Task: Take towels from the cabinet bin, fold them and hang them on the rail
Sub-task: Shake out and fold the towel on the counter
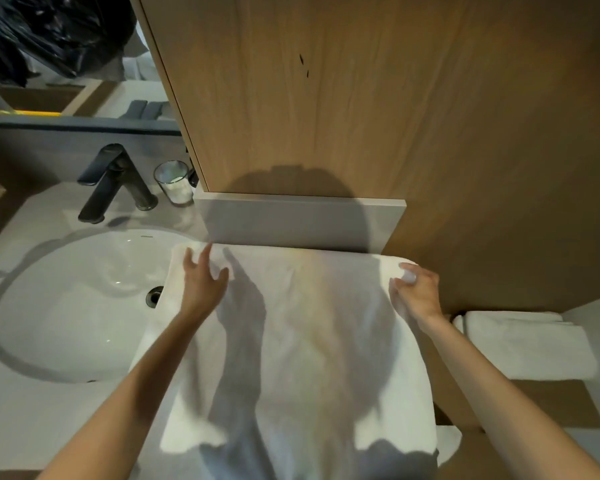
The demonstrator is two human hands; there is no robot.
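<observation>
A large white towel [302, 341] lies spread over the counter, its left edge hanging over the sink [66, 299] rim. My left hand [203, 282] hovers over the towel's far left corner with fingers spread and relaxed. My right hand [418, 289] pinches the towel's far right corner, fingers curled round the cloth. To the right, lower down, a folded white towel [523, 344] hangs beside the counter; what carries it is hidden.
A wooden cabinet panel [361, 98] rises directly behind the towel above a grey backsplash [302, 220]. A dark faucet [115, 181] and a glass [174, 181] stand at the back left. A mirror [59, 53] shows a black bag.
</observation>
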